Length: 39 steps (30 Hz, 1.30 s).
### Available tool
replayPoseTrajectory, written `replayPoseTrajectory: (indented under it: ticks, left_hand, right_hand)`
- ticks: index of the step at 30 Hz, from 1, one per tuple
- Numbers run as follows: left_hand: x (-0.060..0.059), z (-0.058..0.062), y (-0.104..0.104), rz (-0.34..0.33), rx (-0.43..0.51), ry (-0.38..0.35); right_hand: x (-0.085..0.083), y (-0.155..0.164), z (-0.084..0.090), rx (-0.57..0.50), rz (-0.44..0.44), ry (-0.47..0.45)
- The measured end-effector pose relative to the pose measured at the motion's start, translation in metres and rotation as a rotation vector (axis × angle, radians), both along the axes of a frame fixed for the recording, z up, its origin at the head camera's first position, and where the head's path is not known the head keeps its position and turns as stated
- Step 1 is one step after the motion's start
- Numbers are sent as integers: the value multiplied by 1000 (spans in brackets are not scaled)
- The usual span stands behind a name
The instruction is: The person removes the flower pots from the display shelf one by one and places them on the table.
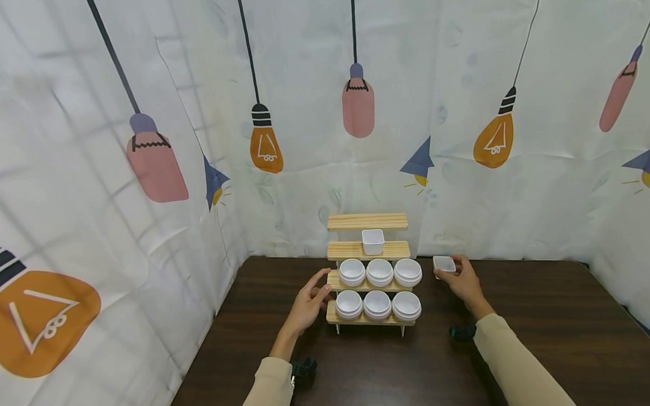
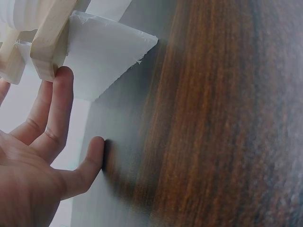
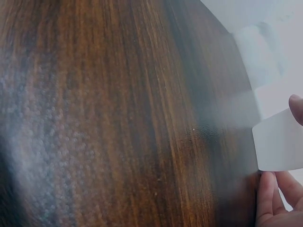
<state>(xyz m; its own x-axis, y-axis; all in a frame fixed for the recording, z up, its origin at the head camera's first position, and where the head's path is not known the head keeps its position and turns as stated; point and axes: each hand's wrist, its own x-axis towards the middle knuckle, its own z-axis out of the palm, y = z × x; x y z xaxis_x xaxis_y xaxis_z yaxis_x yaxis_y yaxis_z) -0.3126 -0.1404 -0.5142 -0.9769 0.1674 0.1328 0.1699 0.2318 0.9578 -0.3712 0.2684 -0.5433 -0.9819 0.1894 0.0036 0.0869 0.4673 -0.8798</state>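
A tiered wooden stand holds small white round bowls on its two lower shelves, several in all. A white square cup stands on the shelf above them. At the stand's left side is my left hand; in the left wrist view a fingertip touches the end of a wooden slat, with the thumb held apart. My right hand, right of the stand, pinches another white square cup between thumb and fingers. Only part of that cup shows in the right wrist view.
The stand rests on a dark brown wooden table near its back edge. White curtains printed with hanging lamps rise behind and to the left. A white side panel supports the slats. Dark bands are at both wrists.
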Motion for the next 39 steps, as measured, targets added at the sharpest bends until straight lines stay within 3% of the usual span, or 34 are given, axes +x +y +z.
replayPoseTrajectory:
  ticks: [2,14,17,25,39]
  left_hand:
    - [-5,-8,-1,3,-3,1]
    - [-5,-9,-1,-3,-5,0]
    - [-2,-4,-1,-12,8,-12]
    - [15,25,0,-51,19,-18]
    - [15,26,2,-29,18,-7]
  right_hand:
    - [1,0,1,-2,-1,-5]
    - [2,0,1,-52,-6,-5]
    - [4,-1,1,-64,-9,-12]
    - [11,-2,3,-84,-7,-25]
    - [21,2,0,-120,-34,-37]
